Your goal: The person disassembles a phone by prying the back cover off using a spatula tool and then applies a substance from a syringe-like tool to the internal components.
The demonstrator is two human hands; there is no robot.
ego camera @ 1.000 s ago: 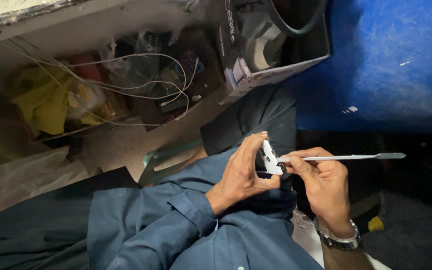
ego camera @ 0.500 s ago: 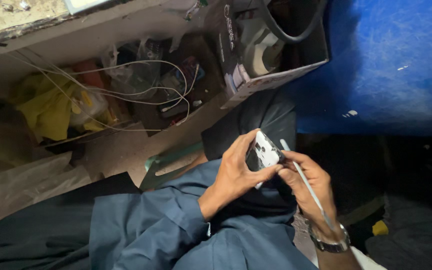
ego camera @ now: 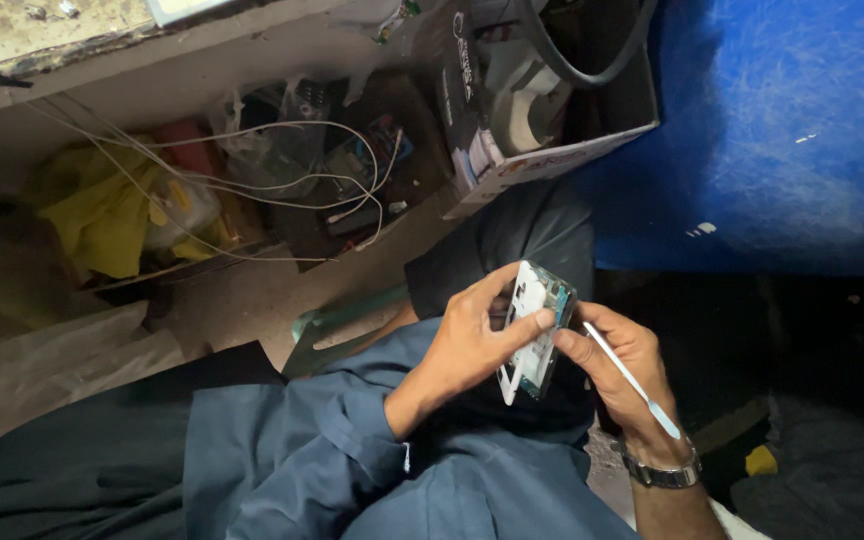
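My left hand (ego camera: 474, 338) grips a small white device frame with a green circuit board (ego camera: 534, 326), held on edge above my lap. My right hand (ego camera: 620, 368) touches the frame's lower right side and holds a thin metal pry tool (ego camera: 632, 380) that points down toward my wrist. A metal watch (ego camera: 664, 470) sits on my right wrist. Both arms wear blue sleeves (ego camera: 302, 440).
An open cardboard box (ego camera: 542, 110) with a grey cable stands at the top. Left of it, white wires (ego camera: 282, 190) cross a cluttered shelf with yellow cloth (ego camera: 102, 215). A blue surface (ego camera: 782, 130) fills the right. A clear plastic sheet (ego camera: 42, 370) lies at left.
The pry tool swung from pointing out to the right to lying along my right hand, tip down. The frame turned more upright between both hands.
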